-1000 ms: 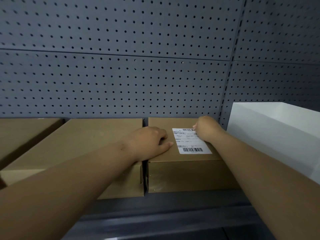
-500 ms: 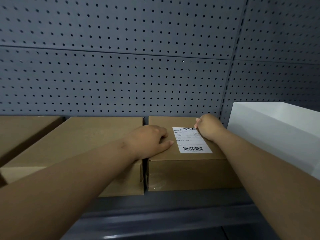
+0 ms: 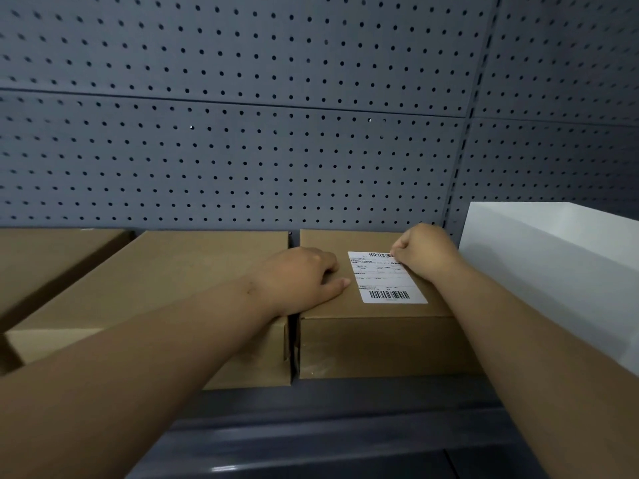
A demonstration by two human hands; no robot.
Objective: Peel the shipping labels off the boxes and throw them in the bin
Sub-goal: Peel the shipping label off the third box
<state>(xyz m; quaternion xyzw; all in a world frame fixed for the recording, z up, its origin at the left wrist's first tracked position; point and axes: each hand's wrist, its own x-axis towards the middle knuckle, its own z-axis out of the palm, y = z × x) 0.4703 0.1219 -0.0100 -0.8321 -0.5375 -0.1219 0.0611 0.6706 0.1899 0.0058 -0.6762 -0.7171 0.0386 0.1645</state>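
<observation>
Left hand (image 3: 304,278) lies relaxed, steadying the cardboard box (image 3: 363,344); right hand (image 3: 425,254), fingers curled, pinches the far corner of the shipping label (image 3: 383,280) between them. Probably thin, tearable paper, best peeled slowly from there.

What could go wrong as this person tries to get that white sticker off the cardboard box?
The right hand picks at only the far corner of the shipping label, which otherwise lies flat; a quick pull might tear it and leave scraps stuck. The left hand merely presses on top of the box, so a hard tug could shift the box on the shelf.
</observation>
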